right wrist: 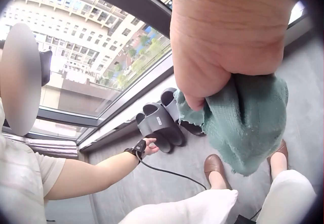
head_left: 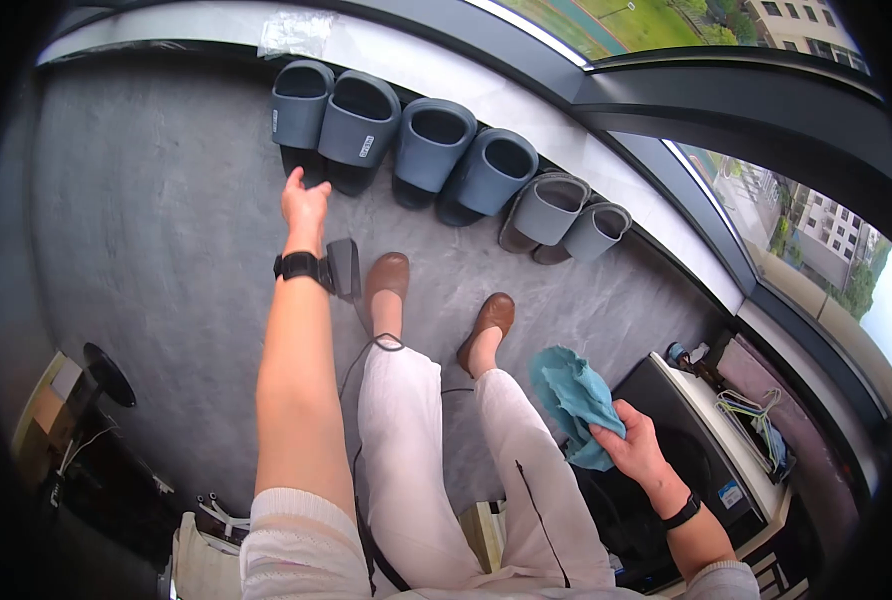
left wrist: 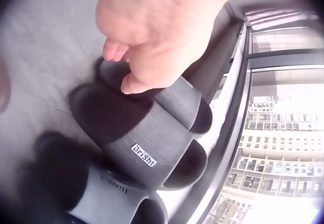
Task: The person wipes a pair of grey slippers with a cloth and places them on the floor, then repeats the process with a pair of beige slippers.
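Observation:
Close to the heel of the leftmost dark grey slipper (head_left: 301,108), my left hand (head_left: 306,208) reaches down with thumb and fingers apart and nothing between them. In the left wrist view that hand overlaps the same slipper, beside its mate (left wrist: 144,148), which has a "Bright" label on the strap. My right hand (head_left: 638,445) grips a crumpled teal cloth (head_left: 572,398) at one end; the rest hangs loose below the fingers in the right wrist view. A blue-grey pair, with one slipper (head_left: 496,175) nearer me, and a smaller light grey pair (head_left: 551,210) continue the row.
The slippers stand along a white ledge (head_left: 526,75) under the windows. My brown shoes (head_left: 388,272) are on the grey floor (head_left: 156,250). A cable (head_left: 351,370) hangs near my left leg. A cabinet (head_left: 706,400) with hangers (head_left: 751,415) stands at the right.

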